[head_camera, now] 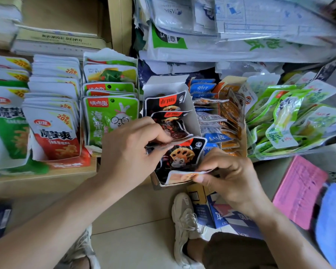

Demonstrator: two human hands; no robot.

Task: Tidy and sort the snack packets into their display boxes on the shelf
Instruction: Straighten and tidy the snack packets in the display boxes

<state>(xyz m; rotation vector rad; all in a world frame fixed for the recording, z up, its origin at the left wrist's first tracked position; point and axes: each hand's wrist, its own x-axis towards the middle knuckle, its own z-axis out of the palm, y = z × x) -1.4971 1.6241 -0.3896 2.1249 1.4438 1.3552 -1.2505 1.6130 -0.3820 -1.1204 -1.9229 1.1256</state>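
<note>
The left forearm [56,216] is reaching up toward the white display box [194,115] from its near left, the right forearm [291,235] from its near right. The left hand [132,150] is lying knuckles up at the box's left wall, fingers curled and pinching an edge among the black packets [182,154] inside. The right hand [227,175] is curling at the box's near right corner, thumb and fingers pinching the front packet's lower edge.

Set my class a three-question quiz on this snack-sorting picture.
1. True or false: the left hand and right hand both pinch black packets at the white box.
2. What stands directly left of that box? A green rabbit packets B yellow tins C glass bottles
3. Fill in: the blue packets lie to the box's ____.
Key: 1 true; 2 A; 3 right.
</note>
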